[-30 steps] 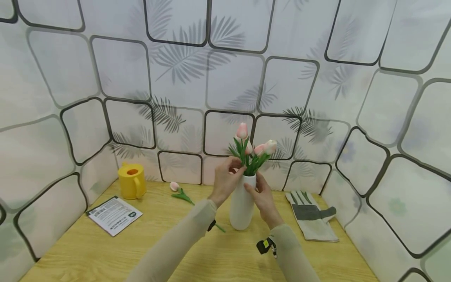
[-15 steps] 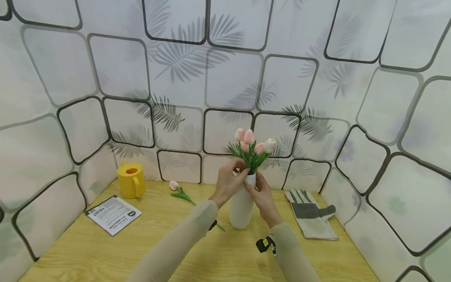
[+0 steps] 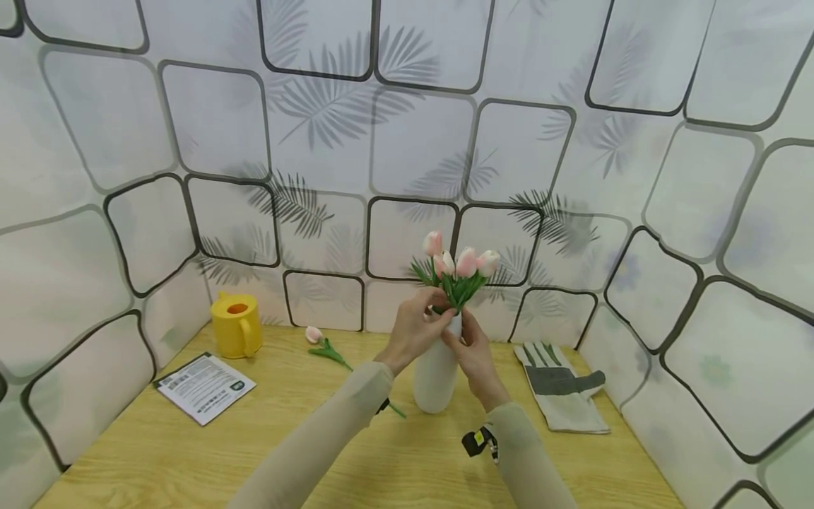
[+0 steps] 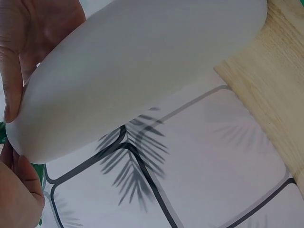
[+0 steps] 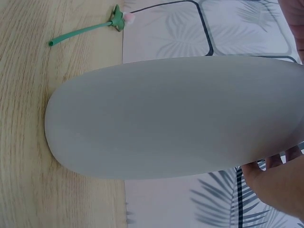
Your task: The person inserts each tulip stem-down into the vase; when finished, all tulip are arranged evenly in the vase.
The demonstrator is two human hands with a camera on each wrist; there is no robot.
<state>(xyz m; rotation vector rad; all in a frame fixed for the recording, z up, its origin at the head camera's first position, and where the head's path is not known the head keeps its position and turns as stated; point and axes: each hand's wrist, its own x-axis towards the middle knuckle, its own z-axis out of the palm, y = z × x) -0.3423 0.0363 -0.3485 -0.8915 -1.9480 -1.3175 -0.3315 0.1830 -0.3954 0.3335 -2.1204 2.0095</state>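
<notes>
A tall white vase (image 3: 436, 375) stands upright on the wooden table, and its smooth body fills much of both wrist views. Several pink-and-white artificial tulips (image 3: 467, 262) with green leaves rise from its mouth. At the rim, my left hand (image 3: 416, 329) pinches tulip stems between thumb and fingers; how many stems it holds is hidden. My right hand (image 3: 477, 360) grips the vase's neck from the right, thumb in front, fingers curled behind. In the right wrist view, the right hand's fingers (image 5: 278, 161) press on the vase's side near its top.
A loose tulip (image 3: 327, 352) lies left of the vase, partly behind the left forearm. Farther left are a yellow watering can (image 3: 237, 326) and a printed leaflet (image 3: 205, 389). White-and-grey gloves (image 3: 562, 389) lie at the right. Patterned walls surround the table.
One tulip bloom has sunk lower and shifted right among the others, with the left hand following slightly to the right. The right hand has kept its hold on the vase.
</notes>
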